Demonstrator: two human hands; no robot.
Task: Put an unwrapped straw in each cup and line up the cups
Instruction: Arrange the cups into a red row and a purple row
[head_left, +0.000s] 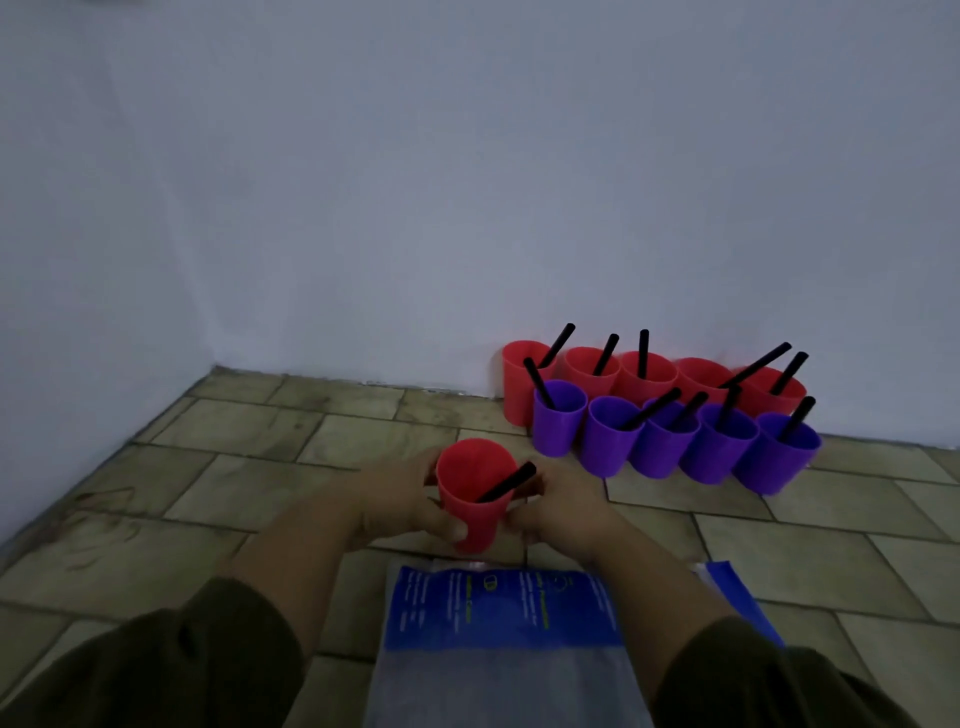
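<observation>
Left grip (410, 500) and right grip (562, 512) both clamp a red cup (475, 499) holding a black straw (506, 482); beyond the right grip stand rows of cups (608, 439).

My left hand (400, 499) wraps the red plastic cup (475, 493) and covers its lower left wall. My right hand (561, 512) has fingertips partly behind it, so I can't judge that grip. The print on the blue-and-clear plastic packet (498, 613) is blurred, and the picture's bottom edge cuts the packet off. Along the tiled floor's (249, 426) far edge, purple plastic cups (605, 441) hide the bases of the back-row red plastic cups (592, 371)
</observation>
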